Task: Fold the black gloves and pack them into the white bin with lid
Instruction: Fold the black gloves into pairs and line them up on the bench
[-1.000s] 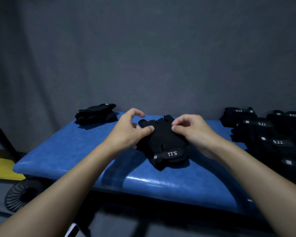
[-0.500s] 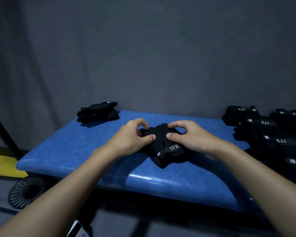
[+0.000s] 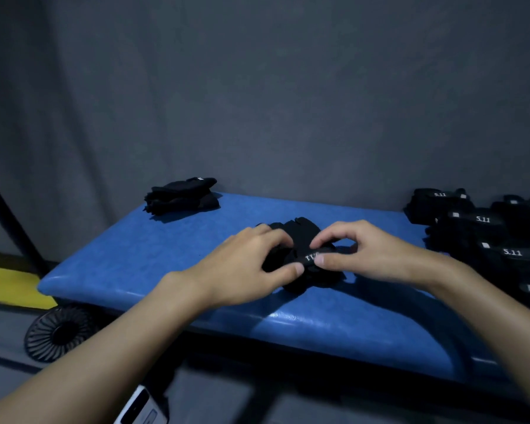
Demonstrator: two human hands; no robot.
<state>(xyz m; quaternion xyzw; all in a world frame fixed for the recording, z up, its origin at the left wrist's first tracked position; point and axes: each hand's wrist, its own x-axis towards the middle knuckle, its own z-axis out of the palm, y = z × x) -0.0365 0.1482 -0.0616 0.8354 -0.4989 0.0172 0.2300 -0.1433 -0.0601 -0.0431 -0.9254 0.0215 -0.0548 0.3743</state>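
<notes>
A pair of black gloves (image 3: pixel 300 240) lies bunched in the middle of the blue padded bench (image 3: pixel 166 249). My left hand (image 3: pixel 245 267) presses on its left side, thumb pinching the wrist strap with white lettering. From the right, my right hand (image 3: pixel 358 252) pinches the same strap between thumb and forefinger. Much of the glove is hidden under both hands. A folded black pair (image 3: pixel 182 195) rests at the bench's far left corner. A pile of several black gloves (image 3: pixel 484 237) with 5.11 labels sits at the right. No white bin is in view.
A grey fabric backdrop (image 3: pixel 257 102) hangs close behind the bench. Under the bench's left end, a black round fan (image 3: pixel 58 332) sits on the floor beside a yellow strip (image 3: pixel 6 283). A white object (image 3: pixel 138 408) shows at the bottom edge.
The gloves have been folded over toward the far side and the strap now lies on top. Both hands shifted from the glove's edges to pinching the strap at its middle.
</notes>
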